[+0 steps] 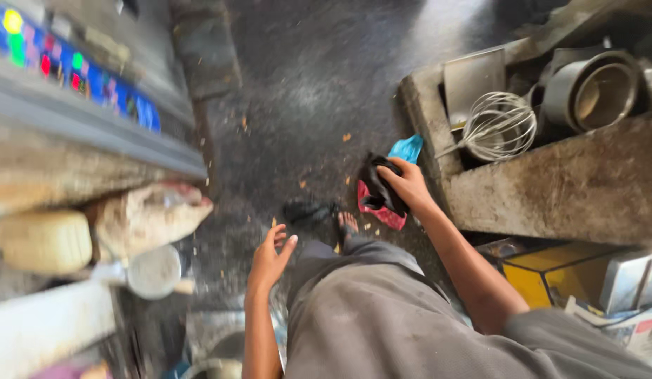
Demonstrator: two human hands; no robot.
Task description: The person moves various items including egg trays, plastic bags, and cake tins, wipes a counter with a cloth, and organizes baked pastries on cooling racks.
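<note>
My right hand (408,184) grips a bundle of cloths (382,193): a black one on top, a red one hanging below and a blue one sticking up behind my fingers. It hangs just left of a concrete ledge (550,186). My left hand (270,256) hovers empty over the dark floor with its fingers spread, beside my grey-trousered leg (382,316). My bare foot (347,224) shows on the floor past my knee.
On the concrete ledge lie a wire whisk (498,126), a flat metal tray (473,77) and round metal pots (596,91). At left are a pale container (45,242), a crumpled sack (150,214) and a white lid (154,272). Yellow boxes (550,277) stand under the ledge.
</note>
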